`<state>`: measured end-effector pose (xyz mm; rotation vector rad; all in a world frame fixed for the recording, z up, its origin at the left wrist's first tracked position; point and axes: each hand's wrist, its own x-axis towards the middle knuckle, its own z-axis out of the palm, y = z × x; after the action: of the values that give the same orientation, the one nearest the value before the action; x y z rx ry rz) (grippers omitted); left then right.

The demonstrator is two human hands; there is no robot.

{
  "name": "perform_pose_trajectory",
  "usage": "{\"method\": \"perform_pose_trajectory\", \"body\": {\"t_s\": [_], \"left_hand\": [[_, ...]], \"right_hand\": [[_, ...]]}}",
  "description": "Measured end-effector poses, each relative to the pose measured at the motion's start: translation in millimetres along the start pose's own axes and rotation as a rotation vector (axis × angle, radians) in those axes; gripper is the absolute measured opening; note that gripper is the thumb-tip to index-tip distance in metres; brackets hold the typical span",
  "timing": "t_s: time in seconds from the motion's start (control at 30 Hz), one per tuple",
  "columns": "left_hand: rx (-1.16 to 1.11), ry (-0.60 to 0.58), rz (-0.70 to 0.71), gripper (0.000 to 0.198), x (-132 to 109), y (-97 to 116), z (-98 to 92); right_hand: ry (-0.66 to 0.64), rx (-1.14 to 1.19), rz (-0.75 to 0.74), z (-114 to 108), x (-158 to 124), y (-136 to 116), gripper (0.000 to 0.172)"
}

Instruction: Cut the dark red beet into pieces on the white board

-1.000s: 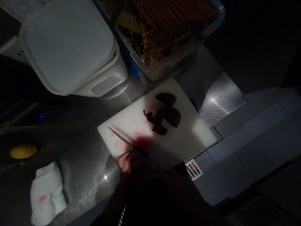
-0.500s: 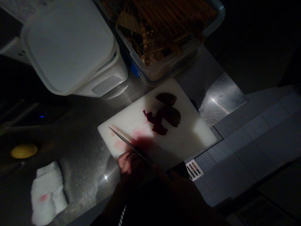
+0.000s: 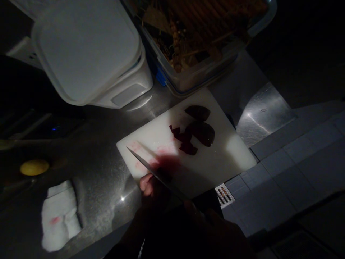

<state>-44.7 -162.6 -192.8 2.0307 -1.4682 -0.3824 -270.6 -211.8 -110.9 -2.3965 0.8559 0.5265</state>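
Observation:
A white cutting board (image 3: 215,162) stained pink lies on a steel counter. Dark red beet pieces (image 3: 201,133), both large and small, sit at its far side. A long knife (image 3: 151,167) points left over the board's near edge. My right hand (image 3: 207,225), deep in shadow, is closed round its handle. My left hand (image 3: 151,187) is curled just under the blade at the board's near edge. Whether the left hand holds anything is too dark to see.
A white lidded tub (image 3: 88,54) and a clear bin of wooden sticks (image 3: 199,39) stand behind the board. A white cloth with a pink stain (image 3: 59,216) and a yellow object (image 3: 34,167) lie at the left. A tiled floor with a drain (image 3: 224,195) lies below the counter's right edge.
The view has shifted a little, so everything sits slightly further right in the picture. Both hands and the knife keep their place at the board's near edge.

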Motion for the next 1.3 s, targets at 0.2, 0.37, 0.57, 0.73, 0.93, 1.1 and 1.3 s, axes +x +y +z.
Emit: {"method": "perform_pose_trajectory", "body": {"t_s": [0.2,0.37,0.57,0.73,0.93,1.1,1.3], "left_hand": [[-0.012,0.018,0.114,0.012,14.4,11.0,-5.4],[-0.054,-0.021,0.103,0.010,18.0,14.0,-8.7],[-0.049,-0.020,0.152,0.012,18.4,14.8,-8.0],[-0.018,0.002,0.149,0.011,22.5,17.6,-8.0],[0.025,0.002,0.189,0.012,13.2,11.9,-5.0],[0.079,-0.006,0.161,0.013,-3.0,0.0,0.9],[0.071,-0.004,0.231,0.018,-6.8,-8.2,0.8]], "right_hand": [[0.014,-0.036,0.001,0.2,1.2,-1.0,0.115],[0.064,-0.018,-0.041,4.4,2.7,1.7,0.116],[0.005,-0.023,-0.010,3.3,1.0,0.3,0.113],[-0.023,-0.008,0.024,0.2,0.7,-2.8,0.115],[-0.025,0.014,-0.002,1.9,3.7,-1.1,0.112],[0.021,0.062,-0.093,4.7,8.4,4.6,0.112],[-0.056,0.104,-0.081,-0.7,18.3,3.0,0.111]]}}
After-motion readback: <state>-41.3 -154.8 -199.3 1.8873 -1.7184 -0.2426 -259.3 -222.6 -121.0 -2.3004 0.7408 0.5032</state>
